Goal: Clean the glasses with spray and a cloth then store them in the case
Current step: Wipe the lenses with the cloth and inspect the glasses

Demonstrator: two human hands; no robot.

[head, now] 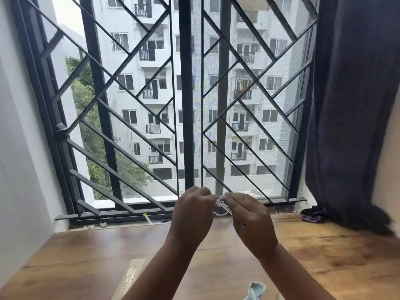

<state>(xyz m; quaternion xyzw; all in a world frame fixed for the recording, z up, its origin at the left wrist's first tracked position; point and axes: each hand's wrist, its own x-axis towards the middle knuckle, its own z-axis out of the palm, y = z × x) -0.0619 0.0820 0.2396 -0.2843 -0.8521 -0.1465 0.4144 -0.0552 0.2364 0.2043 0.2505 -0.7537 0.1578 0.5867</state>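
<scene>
Clear-framed glasses (pixel 220 207) are held up in front of the window between both hands, above the wooden table (pixel 91 254). My left hand (pixel 191 215) grips the left side of the frame with curled fingers. My right hand (pixel 249 221) pinches the right side. Most of the frame is hidden behind the fingers; one lens shows between the hands. A light blue cloth (pixel 256 291) lies crumpled on the table at the bottom edge, under my right forearm. I see no spray bottle and no case that I can name for certain.
A transparent flat packet (pixel 129 278) lies on the table at the lower left. A barred window (pixel 186 105) fills the back. A dark curtain (pixel 355 105) hangs at the right, with a small dark pouch-like object (pixel 312 215) beside it. Small items lie along the window sill (pixel 147 218).
</scene>
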